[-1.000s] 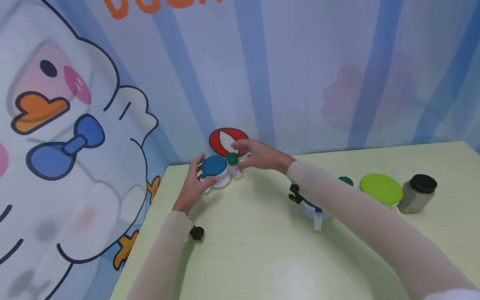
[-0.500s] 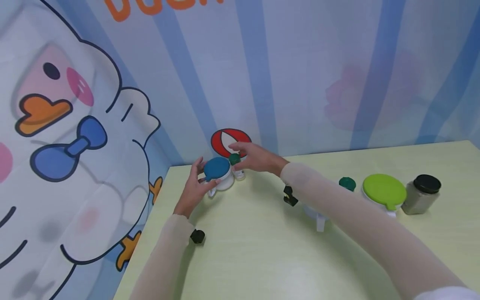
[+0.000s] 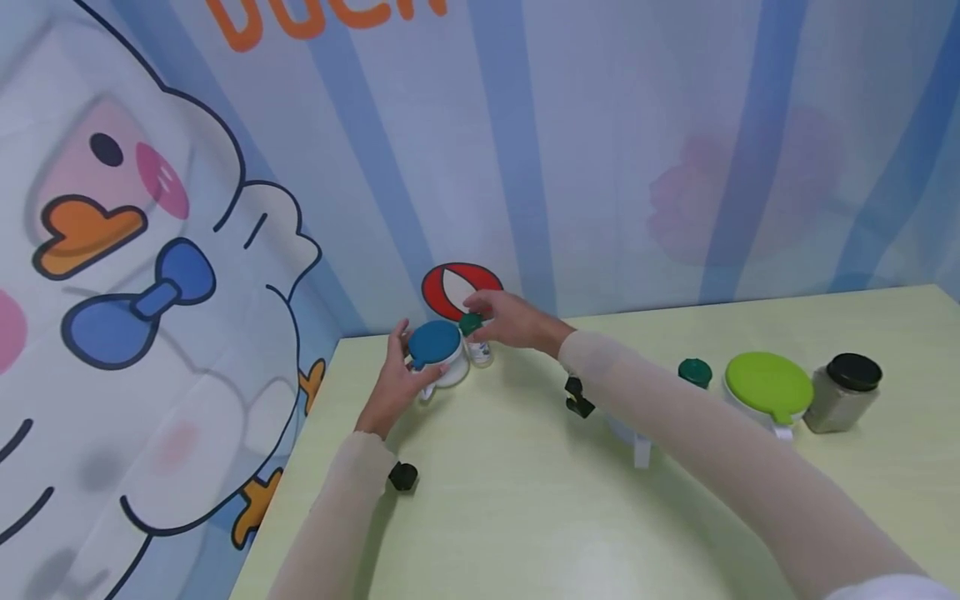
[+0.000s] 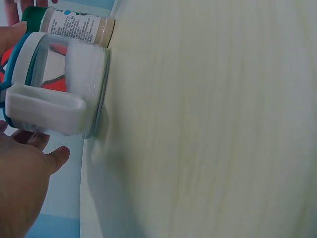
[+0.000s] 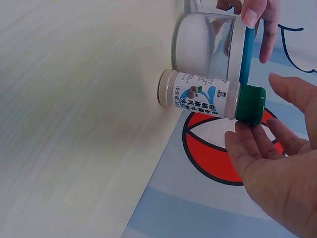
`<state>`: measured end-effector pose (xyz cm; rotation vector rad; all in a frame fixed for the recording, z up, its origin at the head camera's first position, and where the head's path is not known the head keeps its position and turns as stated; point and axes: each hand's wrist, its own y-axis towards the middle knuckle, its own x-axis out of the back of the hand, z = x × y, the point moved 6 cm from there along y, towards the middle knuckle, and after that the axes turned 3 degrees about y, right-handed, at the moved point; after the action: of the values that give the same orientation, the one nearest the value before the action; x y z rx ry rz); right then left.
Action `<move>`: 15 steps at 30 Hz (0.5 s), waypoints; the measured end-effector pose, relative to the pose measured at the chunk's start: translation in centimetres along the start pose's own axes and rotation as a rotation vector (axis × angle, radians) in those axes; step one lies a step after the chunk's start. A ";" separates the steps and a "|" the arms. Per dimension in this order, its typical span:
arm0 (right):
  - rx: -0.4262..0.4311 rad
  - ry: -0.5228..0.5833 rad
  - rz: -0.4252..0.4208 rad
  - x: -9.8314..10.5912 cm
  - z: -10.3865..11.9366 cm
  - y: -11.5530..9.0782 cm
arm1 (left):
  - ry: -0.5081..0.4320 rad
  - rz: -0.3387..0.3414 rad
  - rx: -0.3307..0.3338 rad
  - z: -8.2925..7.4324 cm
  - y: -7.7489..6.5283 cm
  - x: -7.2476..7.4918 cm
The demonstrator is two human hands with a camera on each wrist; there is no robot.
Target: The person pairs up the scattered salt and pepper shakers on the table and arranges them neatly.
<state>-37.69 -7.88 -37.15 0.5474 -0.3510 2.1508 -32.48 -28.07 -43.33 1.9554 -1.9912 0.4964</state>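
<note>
A clear jar [image 4: 89,69] of white powder, with a blue lid [image 3: 435,342] and white handle [image 4: 44,109], stands near the table's back edge. My left hand [image 3: 395,387] is spread around its left side, thumb apart from the glass in the left wrist view. Touching or almost touching the jar is a small shaker bottle [image 5: 203,95] with a green cap [image 5: 251,105] and printed label. My right hand [image 3: 517,319] is around that cap; in the right wrist view its fingertips are at the cap while the thumb stands off. Both containers rest upright.
Farther right stand a jar with a lime-green lid [image 3: 768,387], a black-capped jar [image 3: 843,396] and another green cap [image 3: 695,372]. My right sleeve [image 3: 697,425] partly hides a white-handled container [image 3: 641,450]. A cartoon-printed backdrop [image 3: 600,167] rises directly behind the table [image 3: 525,500].
My right hand has shifted slightly left, its thumb going from the bottle's body up toward the cap. The left hand stays beside the blue-lidded jar. The head view has tilted slightly.
</note>
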 end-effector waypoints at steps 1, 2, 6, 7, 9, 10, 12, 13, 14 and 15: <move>-0.009 -0.002 -0.007 -0.1 -0.1 0.0 | -0.003 0.004 0.010 -0.2 -0.1 -0.1; -0.018 -0.001 -0.014 -0.1 -0.1 0.0 | -0.004 0.007 0.019 -0.4 -0.2 -0.2; -0.042 -0.004 -0.039 -0.3 -0.2 -0.1 | 0.007 0.011 0.043 -2.0 -1.4 -0.3; -0.046 -0.011 -0.046 -0.3 -0.3 -0.2 | 0.006 0.012 0.048 -2.3 -1.8 -0.3; -0.051 -0.023 -0.058 -0.3 -0.3 -0.3 | 0.002 0.013 0.053 -2.8 -2.3 -0.3; -0.053 -0.029 -0.064 -0.3 -0.3 -0.3 | -0.001 0.013 0.054 -2.8 -2.4 -0.3; -0.055 -0.039 -0.074 -0.3 -0.5 -0.3 | -0.005 0.015 0.053 -2.7 -2.4 -0.3; -0.053 -0.044 -0.079 -0.3 -0.5 -0.3 | -0.005 0.014 0.054 -2.3 -2.1 -0.3; -0.051 -0.046 -0.082 -0.3 -0.5 -0.3 | -0.005 0.012 0.055 -1.9 -1.8 -0.4; -0.047 -0.049 -0.085 -0.3 -0.6 -0.3 | -0.005 0.010 0.055 -1.5 -1.5 -0.4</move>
<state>-37.41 -7.68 -37.79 0.5791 -0.3982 2.0453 -31.01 -27.09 -42.10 1.9819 -2.0122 0.5547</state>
